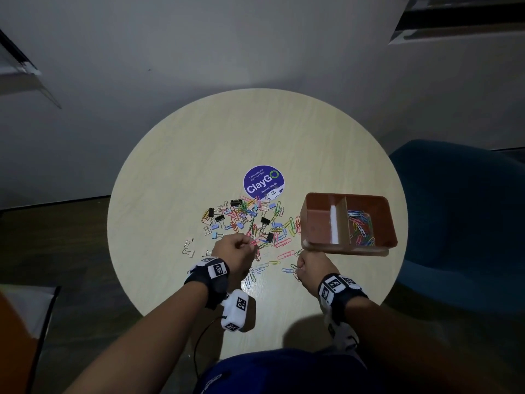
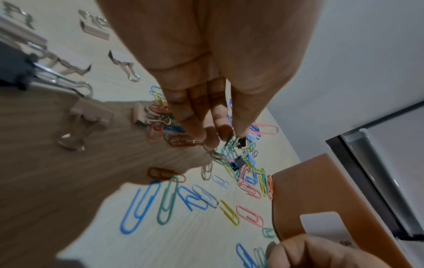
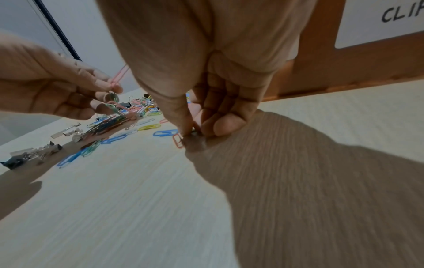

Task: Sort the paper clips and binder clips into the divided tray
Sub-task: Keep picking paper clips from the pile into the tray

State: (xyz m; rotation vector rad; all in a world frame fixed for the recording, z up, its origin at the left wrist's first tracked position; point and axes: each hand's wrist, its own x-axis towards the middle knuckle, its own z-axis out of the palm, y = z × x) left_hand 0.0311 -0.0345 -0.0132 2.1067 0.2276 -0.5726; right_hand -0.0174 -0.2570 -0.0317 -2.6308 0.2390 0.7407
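A heap of coloured paper clips and small binder clips (image 1: 250, 220) lies mid-table. A brown divided tray (image 1: 348, 247) stands to its right; several paper clips (image 1: 360, 226) lie in its right compartment, and the left one (image 1: 318, 223) looks bare. My left hand (image 1: 250, 243) hovers at the heap's near edge and pinches a pink paper clip (image 3: 119, 76), with other clips caught in its fingers (image 2: 238, 127). My right hand (image 1: 298, 267) is down on the table in front of the tray. Its curled fingertips (image 3: 183, 127) pinch a paper clip beside an orange one (image 3: 177, 141).
Loose paper clips (image 2: 142, 203) are scattered between my hands. Pale binder clips (image 1: 189, 248) lie left of my left hand. A purple round sticker (image 1: 264, 182) sits behind the heap. A blue chair (image 1: 460, 209) stands right of the round table (image 1: 170, 166).
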